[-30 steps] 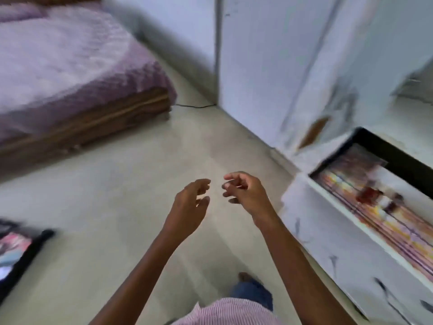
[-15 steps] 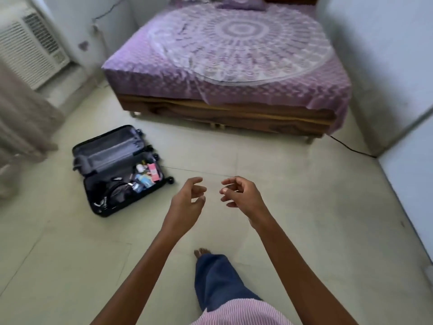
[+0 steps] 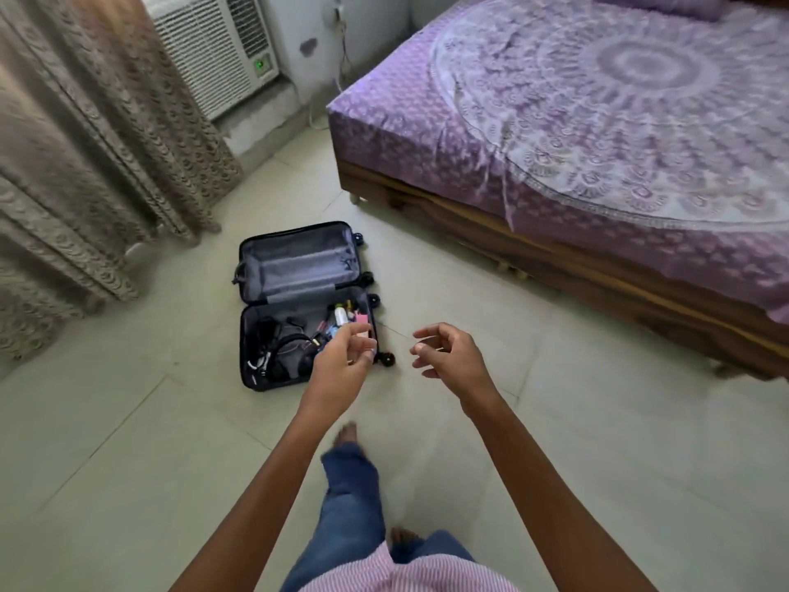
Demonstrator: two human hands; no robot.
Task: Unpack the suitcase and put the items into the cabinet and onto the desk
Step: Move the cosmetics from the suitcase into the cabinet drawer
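The suitcase (image 3: pixel 294 267) lay open on the floor (image 3: pixel 128 442) near the bed (image 3: pixel 597 143), small items (image 3: pixel 340 314) in its near half. The left hand (image 3: pixel 341 367) and right hand (image 3: pixel 454 363) hovered empty, fingers loosely curled.

Soft, even daylight fills the room; the beige patterned curtain (image 3: pixel 85 143) is motion-blurred, and wide-angle distortion bends the edges.

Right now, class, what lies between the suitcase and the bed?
Nothing: the head view shows only bare floor tiles between the open suitcase and the bed.
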